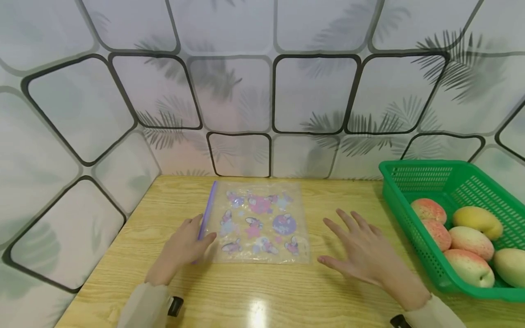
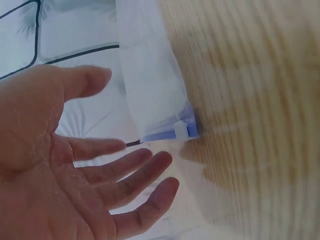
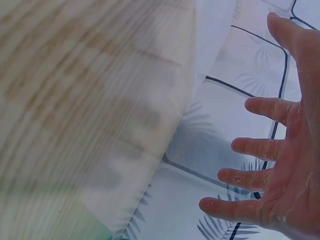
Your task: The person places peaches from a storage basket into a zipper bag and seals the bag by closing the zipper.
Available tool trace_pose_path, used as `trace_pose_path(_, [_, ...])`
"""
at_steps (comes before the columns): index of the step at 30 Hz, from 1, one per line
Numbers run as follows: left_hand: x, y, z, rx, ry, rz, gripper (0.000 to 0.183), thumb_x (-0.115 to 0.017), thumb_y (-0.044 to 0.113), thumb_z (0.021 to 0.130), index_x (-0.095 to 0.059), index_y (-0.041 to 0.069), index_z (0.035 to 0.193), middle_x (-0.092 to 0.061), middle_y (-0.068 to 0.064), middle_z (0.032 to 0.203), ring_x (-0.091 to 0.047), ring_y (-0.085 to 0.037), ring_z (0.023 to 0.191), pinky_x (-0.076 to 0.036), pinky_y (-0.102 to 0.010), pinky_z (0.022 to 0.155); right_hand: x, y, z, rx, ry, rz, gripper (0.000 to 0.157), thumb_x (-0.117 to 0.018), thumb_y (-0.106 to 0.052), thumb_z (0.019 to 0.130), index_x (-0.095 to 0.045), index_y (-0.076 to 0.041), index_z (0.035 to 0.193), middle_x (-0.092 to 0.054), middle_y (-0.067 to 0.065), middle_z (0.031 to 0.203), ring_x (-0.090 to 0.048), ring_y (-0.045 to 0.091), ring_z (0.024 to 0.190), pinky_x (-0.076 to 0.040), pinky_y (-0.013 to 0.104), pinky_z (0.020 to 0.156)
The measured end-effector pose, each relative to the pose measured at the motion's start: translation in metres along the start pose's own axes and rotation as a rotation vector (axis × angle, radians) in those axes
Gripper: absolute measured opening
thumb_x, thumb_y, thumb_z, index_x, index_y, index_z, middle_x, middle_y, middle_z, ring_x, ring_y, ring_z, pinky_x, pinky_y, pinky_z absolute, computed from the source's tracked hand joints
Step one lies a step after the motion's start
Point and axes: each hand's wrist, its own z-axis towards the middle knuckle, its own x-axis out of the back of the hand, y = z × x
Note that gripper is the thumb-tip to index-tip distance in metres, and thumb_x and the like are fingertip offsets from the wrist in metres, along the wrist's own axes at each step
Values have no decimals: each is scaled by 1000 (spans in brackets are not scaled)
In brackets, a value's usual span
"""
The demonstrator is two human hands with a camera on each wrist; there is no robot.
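A clear zip bag (image 1: 255,223) printed with pink and purple cartoon figures lies flat on the wooden table. Its purple zip edge (image 1: 208,207) runs along the left side, with a white slider (image 2: 181,130) at the near corner in the left wrist view. My left hand (image 1: 184,246) hovers over that zip edge, fingers loosely bent and nothing in its grasp. To the right of the bag, my right hand (image 1: 365,253) is spread above the table, palm down and holding nothing. The right wrist view shows the fingers (image 3: 250,147) well apart.
At the right stands a green plastic basket (image 1: 410,232) holding several peaches (image 1: 469,268) and a yellow mango-like fruit (image 1: 477,222). A patterned wall covering (image 1: 311,95) rises behind the wooden table (image 1: 229,291) and along its left side.
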Motion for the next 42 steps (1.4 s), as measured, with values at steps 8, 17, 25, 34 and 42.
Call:
trace_pose_path(8, [-2, -3, 14, 141, -4, -92, 61, -66, 26, 97, -49, -18, 135, -66, -25, 105, -63, -27, 85, -59, -42, 72, 0, -3, 6, -3, -28, 17, 82, -62, -77, 86, -59, -19, 144, -53, 21, 150, -55, 52, 129, -55, 70, 84])
trace_pose_path(17, [-6, -6, 21, 206, 24, -117, 37, -66, 17, 93, -60, -12, 114, -62, -16, 91, -57, -23, 74, -50, -30, 59, -1, -7, 11, -25, -75, 41, 80, -61, -77, 85, -62, -19, 140, -55, 19, 149, -56, 49, 128, -55, 68, 81])
trace_pose_path(25, [-3, -9, 24, 238, 32, -270, 29, -63, 17, 95, -61, -7, 112, -66, -22, 104, -64, -28, 87, -56, -32, 67, -3, -6, 13, -28, -74, 42, 77, -63, -75, 85, -64, -19, 137, -56, 18, 146, -59, 46, 125, -56, 66, 80])
trace_pose_path(34, [6, -12, 28, 299, 100, -586, 47, -60, 29, 102, -62, -7, 131, -67, -23, 120, -66, -19, 92, -57, -26, 70, -5, -3, 14, -21, -81, 63, 74, -62, -74, 87, -66, -18, 134, -58, 18, 145, -61, 45, 123, -57, 65, 77])
trace_pose_path(42, [27, -8, 29, 275, 255, -654, 42, -61, 33, 102, -67, 0, 128, -72, -11, 110, -63, -7, 80, -56, -21, 68, -5, -1, 17, -20, -93, 84, 72, -61, -73, 89, -66, -17, 135, -58, 18, 144, -61, 44, 122, -56, 64, 78])
